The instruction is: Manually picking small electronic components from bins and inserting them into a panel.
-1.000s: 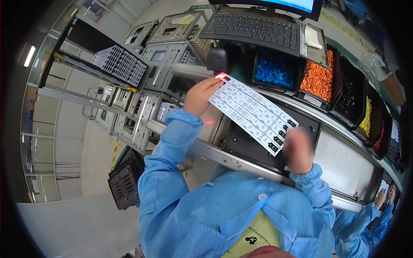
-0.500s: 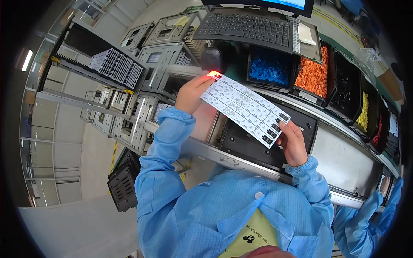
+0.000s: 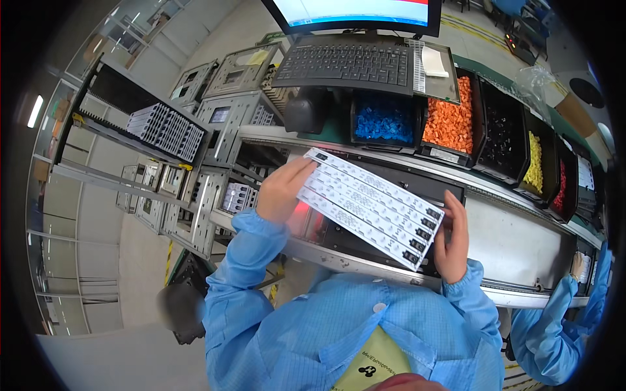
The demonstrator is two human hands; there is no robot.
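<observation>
A white circuit board panel, with parallel strips and small black connectors along its right end, is tilted above the workbench. My left hand is closed on its left end, thumb hidden beneath. Beside the right end is my right hand, fingers stretched and apart from the thumb; whether it touches the edge is hard to tell. Under the panel lies a black fixture plate, mostly covered. A dark scanner-like device stands beyond my left hand, and a red glow falls on the bench below the panel.
Bins of blue parts, orange parts and other colours line the far side. Behind them are a keyboard and monitor. At left stands a rack of boards. A co-worker's sleeve shows at right.
The panel has come nearer to my body, away from the scanner-like device, and its red light no longer falls on the panel's corner. My right hand's fingers have opened off the right end.
</observation>
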